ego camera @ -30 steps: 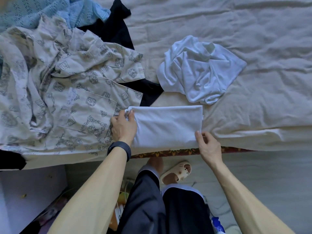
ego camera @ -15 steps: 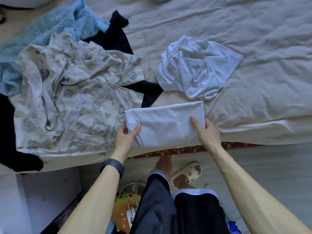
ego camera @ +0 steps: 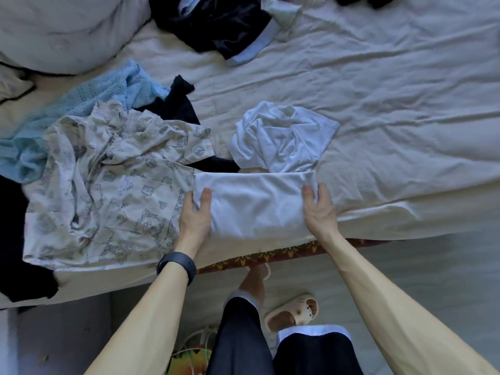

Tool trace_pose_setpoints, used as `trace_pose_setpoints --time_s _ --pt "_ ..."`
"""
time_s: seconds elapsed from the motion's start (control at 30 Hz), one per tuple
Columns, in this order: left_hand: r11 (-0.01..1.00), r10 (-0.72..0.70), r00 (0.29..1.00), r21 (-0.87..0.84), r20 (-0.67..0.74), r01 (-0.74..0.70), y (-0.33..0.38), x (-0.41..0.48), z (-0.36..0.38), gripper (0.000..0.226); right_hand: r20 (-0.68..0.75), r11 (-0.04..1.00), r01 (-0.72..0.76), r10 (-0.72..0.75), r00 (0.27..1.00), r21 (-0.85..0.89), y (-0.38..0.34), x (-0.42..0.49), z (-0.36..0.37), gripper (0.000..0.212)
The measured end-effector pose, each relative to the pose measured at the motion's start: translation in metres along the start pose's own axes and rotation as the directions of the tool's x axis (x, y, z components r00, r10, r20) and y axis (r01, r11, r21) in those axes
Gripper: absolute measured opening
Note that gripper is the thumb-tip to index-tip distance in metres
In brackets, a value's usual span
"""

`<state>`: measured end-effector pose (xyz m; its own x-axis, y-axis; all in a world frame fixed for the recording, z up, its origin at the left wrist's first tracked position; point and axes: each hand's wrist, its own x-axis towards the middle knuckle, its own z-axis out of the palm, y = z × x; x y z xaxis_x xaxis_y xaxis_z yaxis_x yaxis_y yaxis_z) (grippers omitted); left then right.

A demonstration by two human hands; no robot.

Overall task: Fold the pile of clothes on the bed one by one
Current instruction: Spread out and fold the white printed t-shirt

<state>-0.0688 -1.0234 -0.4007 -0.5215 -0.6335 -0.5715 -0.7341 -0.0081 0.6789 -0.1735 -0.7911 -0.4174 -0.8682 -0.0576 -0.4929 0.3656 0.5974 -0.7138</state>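
One folded white garment [ego camera: 254, 204] lies at the near edge of the bed [ego camera: 405, 104], its ends pinched by the left hand [ego camera: 194, 220] and right hand [ego camera: 319, 212]. Soft and light, it likely sags unless held at both ends. A patterned shirt [ego camera: 121, 185] lies unfolded just beside.

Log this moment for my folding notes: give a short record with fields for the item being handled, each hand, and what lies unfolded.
item: folded white garment, flat near the bed edge
left hand: grips its left end, thumb on top
right hand: grips its right end
unfolded: crumpled white garment behind it; patterned shirt to its left; light blue knit farther back
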Motion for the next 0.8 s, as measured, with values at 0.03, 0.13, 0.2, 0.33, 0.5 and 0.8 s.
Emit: trace_pose_setpoints --time_s 0.03,0.13,0.2,0.33,0.5,0.8 --pt "0.998 0.045 0.999 -0.032 0.013 -0.045 0.018 -0.015 0.0 0.075 -0.041 0.999 0.036 -0.035 0.999 0.017 -0.006 -0.007 -0.018 0.032" --pt "0.977 0.177 0.982 -0.13 0.062 -0.168 0.08 -0.06 -0.004 0.052 -0.171 0.991 0.115 -0.101 0.98 0.075 -0.038 -0.033 -0.086 0.032" --pt "0.944 0.265 0.96 -0.224 0.088 -0.24 0.129 -0.094 -0.004 0.035 -0.266 0.978 0.175 -0.14 0.954 0.114 -0.065 -0.055 -0.138 0.031" --pt "0.878 0.437 0.884 -0.289 0.164 -0.38 0.242 -0.171 0.004 0.015 -0.499 0.931 0.328 -0.209 0.841 0.162 -0.12 -0.098 -0.247 0.029" --pt "0.877 0.424 0.721 -0.449 0.548 -0.174 0.347 -0.242 0.025 0.04 -0.726 0.876 0.476 -0.275 0.63 0.081 -0.163 -0.139 -0.372 0.025" --pt "0.818 0.567 0.495 -0.522 0.659 -0.242 0.445 -0.322 0.105 0.035 -0.901 0.883 0.465 -0.254 0.351 -0.068 -0.161 -0.193 -0.503 0.029"
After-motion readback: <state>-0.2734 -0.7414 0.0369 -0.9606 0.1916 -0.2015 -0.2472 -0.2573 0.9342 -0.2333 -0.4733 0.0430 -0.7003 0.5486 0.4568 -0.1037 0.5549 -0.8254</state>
